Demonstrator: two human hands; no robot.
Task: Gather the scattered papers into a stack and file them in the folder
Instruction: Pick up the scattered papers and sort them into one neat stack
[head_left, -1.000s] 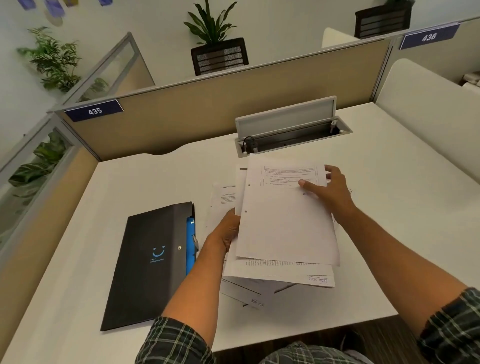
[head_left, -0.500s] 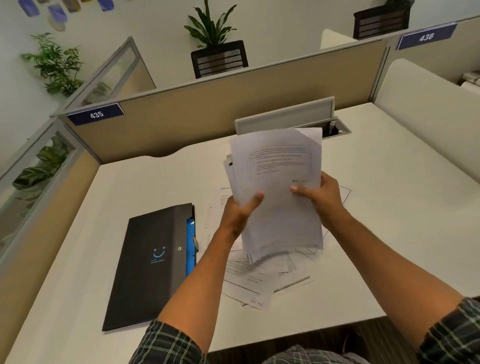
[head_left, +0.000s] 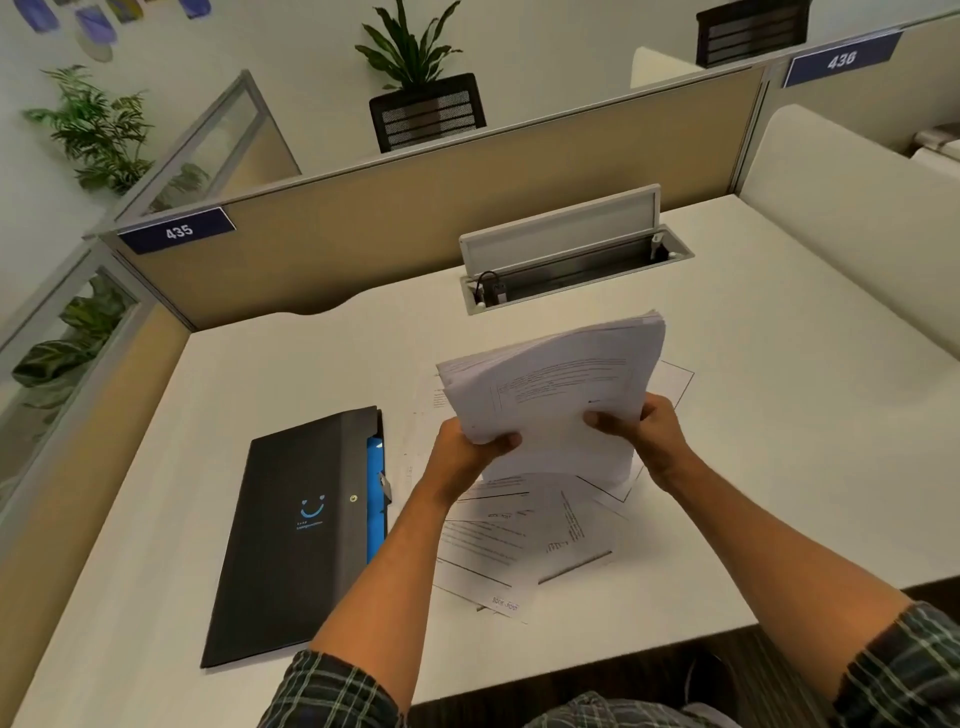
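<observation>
I see both hands up w/ a thick bundle of white printed paper sheets (head_left: 558, 387), lifted off the white tabletop (head_left: 779, 441) and tilted, top edge leaning away from me. Left hand (head_left: 467, 449) grips the bundle's lower left corner, thumb on the front, fingers curled behind. Right hand (head_left: 647, 431) pinches the lower right edge, thumb on the front. Under the bundle, approx. centre of the tabletop, more loose white printed sheets (head_left: 511, 540) lie fanned and overlapping. Flat black folder w/ a blue smiley logo (head_left: 296, 530) lies just left of them, closed, blue inner pocket showing along its right edge. Behind, an open grey cable tray (head_left: 571, 265) is set in the tabletop.
</observation>
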